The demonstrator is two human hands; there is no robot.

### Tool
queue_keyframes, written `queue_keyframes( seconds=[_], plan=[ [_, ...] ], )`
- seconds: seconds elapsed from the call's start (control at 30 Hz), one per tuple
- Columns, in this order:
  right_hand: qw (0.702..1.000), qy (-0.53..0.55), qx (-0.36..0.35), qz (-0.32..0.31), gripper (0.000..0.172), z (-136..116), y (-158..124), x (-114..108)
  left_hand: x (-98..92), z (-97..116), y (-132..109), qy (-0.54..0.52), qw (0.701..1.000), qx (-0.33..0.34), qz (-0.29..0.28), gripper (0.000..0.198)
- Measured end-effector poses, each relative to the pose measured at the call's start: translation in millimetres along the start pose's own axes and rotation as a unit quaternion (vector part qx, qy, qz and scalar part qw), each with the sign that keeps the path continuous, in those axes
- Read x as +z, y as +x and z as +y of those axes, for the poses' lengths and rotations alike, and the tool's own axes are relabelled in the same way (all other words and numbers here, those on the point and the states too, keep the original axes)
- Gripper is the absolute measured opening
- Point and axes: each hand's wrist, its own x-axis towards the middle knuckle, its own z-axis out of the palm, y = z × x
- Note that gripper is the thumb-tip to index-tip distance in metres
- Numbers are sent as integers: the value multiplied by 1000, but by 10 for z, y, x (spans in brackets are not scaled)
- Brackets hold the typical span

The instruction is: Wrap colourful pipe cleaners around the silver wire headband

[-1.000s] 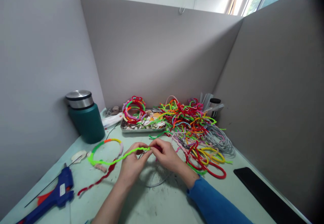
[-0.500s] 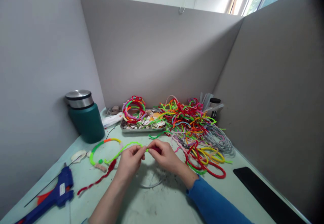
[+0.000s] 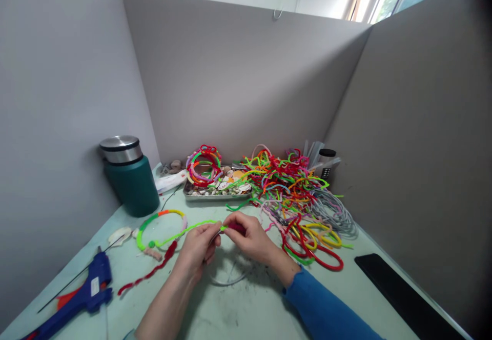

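My left hand [image 3: 200, 245] is closed in a pinch on a bright green pipe cleaner [image 3: 180, 234], whose loose length trails left across the table. Fingertip to fingertip with it, my right hand [image 3: 249, 233] pinches the green end. A dark red fuzzy piece [image 3: 237, 227] shows inside the right fingers; most of it is hidden. Below both hands lies a thin grey ring [image 3: 229, 283], partly covered by my left hand. Left of my hands rest a multicoloured wrapped ring [image 3: 143, 230] and a twisted red pipe cleaner [image 3: 148, 275].
A blue glue gun [image 3: 94, 283] and a green flask [image 3: 132, 183] stand on the left. At the back, a metal tray [image 3: 215, 197] holds shells and wrapped rings. A tangled pipe cleaner heap [image 3: 284, 173], grey coiled cord [image 3: 338, 217] and black slab [image 3: 400, 288] occupy the right.
My left hand has turned slightly, its fingers curling further under. The green pipe cleaner's trailing part has straightened and shifted, its far end now near the multicoloured ring. My right hand has barely moved.
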Motion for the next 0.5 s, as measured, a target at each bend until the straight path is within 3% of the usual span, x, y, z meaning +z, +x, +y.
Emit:
queue_keyframes(
  seconds=[0.13, 0.27, 0.37, 0.5],
  plan=[
    [1000, -2, 14, 12, 12, 11, 6, 4, 4, -16, 10, 76, 991, 75, 75, 36],
    [999, -8, 30, 32, 11, 35, 19, 1, 6, -21, 5, 181, 954, 196, 138, 28],
    [999, -8, 36, 37, 10, 65, 26, -5, 13, -18, -19, 274, 906, 286, 147, 24],
    [998, 2, 44, 46, 12, 106, 27, -10, 24, -43, -29, 369, 844, 370, 118, 24]
  ],
)
